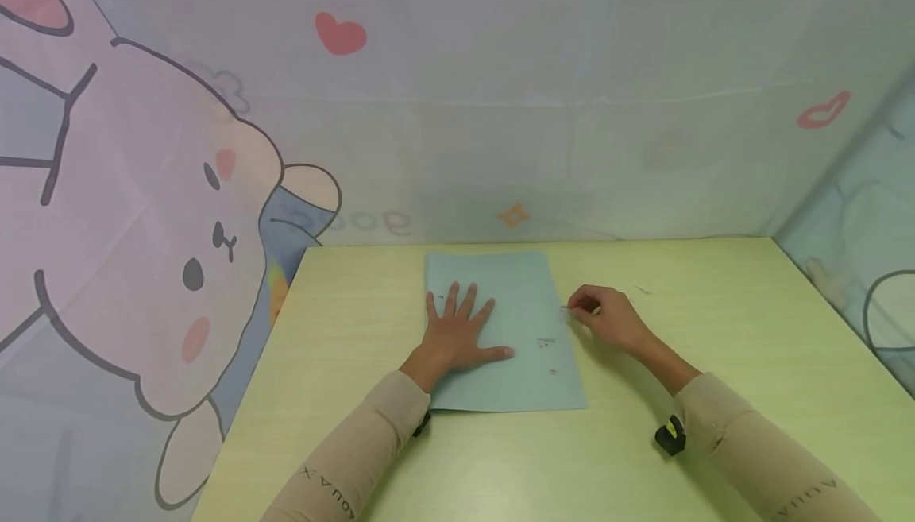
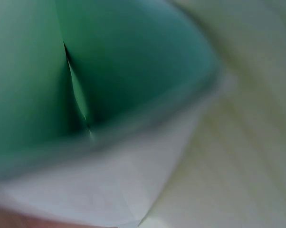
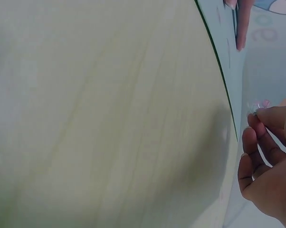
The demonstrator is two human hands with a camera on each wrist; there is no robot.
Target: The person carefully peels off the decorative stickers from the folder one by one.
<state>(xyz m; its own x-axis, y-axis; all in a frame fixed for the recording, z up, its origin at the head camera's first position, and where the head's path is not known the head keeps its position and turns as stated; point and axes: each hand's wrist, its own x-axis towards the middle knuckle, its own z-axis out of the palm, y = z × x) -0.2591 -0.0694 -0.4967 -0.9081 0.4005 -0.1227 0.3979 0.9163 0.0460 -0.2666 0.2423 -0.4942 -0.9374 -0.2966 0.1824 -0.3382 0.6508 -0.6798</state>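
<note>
A light blue-green sheet of paper (image 1: 532, 383) lies on the pale green table (image 1: 715, 331), with two small pinkish marks (image 1: 546, 342) near its right side. My left hand (image 1: 457, 330) lies flat on the sheet's left half, fingers spread and straight. My right hand (image 1: 581, 307) hovers at the sheet's right edge, its thumb and forefinger pinching a tiny pale object (image 1: 569, 309). In the right wrist view the curled fingers (image 3: 251, 142) hold that small piece (image 3: 262, 104) beside the sheet's edge (image 3: 228, 71). The left wrist view is a blur of green paper (image 2: 133, 61).
A cartoon-printed cloth backdrop (image 1: 457, 109) closes off the table at the back and on both sides. Bare tabletop (image 3: 109, 118) stretches to the right of the sheet and in front of it. Both beige sleeves (image 1: 758, 458) rest near the front edge.
</note>
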